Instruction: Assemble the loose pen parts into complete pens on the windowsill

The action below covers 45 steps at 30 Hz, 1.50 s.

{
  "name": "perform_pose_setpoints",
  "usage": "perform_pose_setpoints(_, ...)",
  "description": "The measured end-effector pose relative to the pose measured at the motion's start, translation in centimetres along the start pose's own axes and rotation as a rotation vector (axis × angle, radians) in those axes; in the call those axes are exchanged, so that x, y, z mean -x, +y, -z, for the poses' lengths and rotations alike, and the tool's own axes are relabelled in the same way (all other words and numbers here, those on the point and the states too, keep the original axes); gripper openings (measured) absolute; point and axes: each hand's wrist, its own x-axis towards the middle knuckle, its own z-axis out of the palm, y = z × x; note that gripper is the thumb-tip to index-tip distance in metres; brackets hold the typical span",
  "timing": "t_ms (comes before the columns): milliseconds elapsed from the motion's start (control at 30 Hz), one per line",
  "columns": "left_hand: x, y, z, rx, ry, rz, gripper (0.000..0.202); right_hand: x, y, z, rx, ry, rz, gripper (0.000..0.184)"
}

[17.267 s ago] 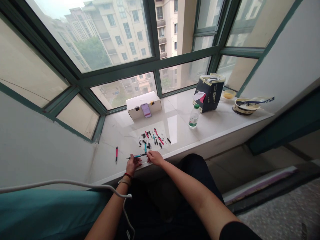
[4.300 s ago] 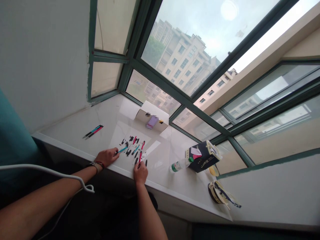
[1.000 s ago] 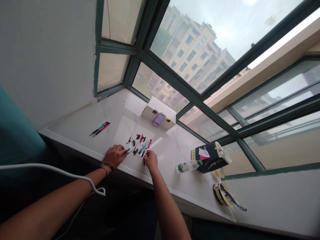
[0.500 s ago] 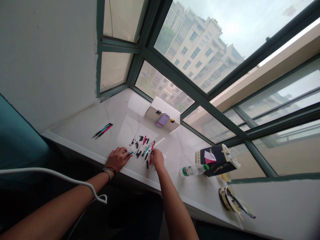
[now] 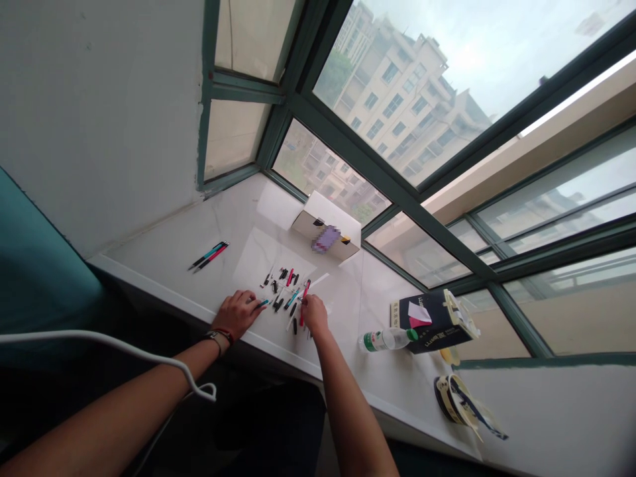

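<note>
Several loose pen parts (image 5: 284, 293), black, red and teal, lie scattered on the white marble sill (image 5: 173, 255). My left hand (image 5: 241, 312) rests on the sill with its fingers curled round a teal pen piece (image 5: 263, 304). My right hand (image 5: 313, 314) sits at the right side of the pile and pinches a red pen barrel (image 5: 304, 294) that points away from me. Two whole pens (image 5: 209, 255), one teal and one red, lie side by side further left on the sill.
A white cardboard box (image 5: 328, 228) stands against the window behind the parts. To the right lie a plastic water bottle (image 5: 385, 340), a dark carton (image 5: 432, 320) and a stack of bowls (image 5: 460, 403). A white cable (image 5: 114, 352) crosses my left arm.
The camera has swung slightly. My right hand has gone from the near edge of the pile to its right side and taken hold of the red barrel. My left hand still holds the teal piece.
</note>
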Motion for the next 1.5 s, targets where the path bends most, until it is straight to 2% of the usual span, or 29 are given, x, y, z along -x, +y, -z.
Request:
perform_pose_setpoints(133, 0.0, 0.0, -0.1, -0.017, -0.012, 0.005, 0.034, -0.3, -0.5, -0.1, 0.008, 0.003, -0.038, 0.016)
perform_pose_setpoints(367, -0.1, 0.0, 0.1, 0.002, -0.025, 0.009, 0.036, -0.4, -1.2, -0.1, -0.001, 0.028, -0.103, 0.019)
perform_pose_setpoints(500, -0.1, 0.1, 0.2, 0.023, -0.011, 0.021, 0.036, -0.2, -1.4, -0.5, -0.014, -0.047, -0.126, 0.017)
perform_pose_setpoints(800, 0.0, 0.1, 0.0, -0.006, -0.016, 0.018, 0.035, -0.1, -2.0, -1.4, 0.021, -0.119, -0.197, 0.018)
perform_pose_setpoints(1033, 0.0, 0.0, 0.0, -0.040, -0.017, 0.001, 0.035, 0.7, -2.6, -1.2, 0.062, -0.112, -0.101, 0.027)
perform_pose_setpoints(1233, -0.1, 0.0, -0.1, -0.063, -0.019, -0.006, 0.037, 1.3, -2.7, -0.1, -0.167, 0.095, -0.053, 0.015)
perform_pose_setpoints(1367, -0.1, 0.1, 0.0, -0.044, -0.008, -0.001, 0.036, 2.3, -4.8, 0.7, -0.416, 0.062, 0.085, 0.022)
perform_pose_setpoints(1500, 0.0, 0.1, 0.1, -0.002, -0.001, 0.004, 0.034, 3.3, -8.0, 1.7, -0.436, 0.060, 0.335, 0.020)
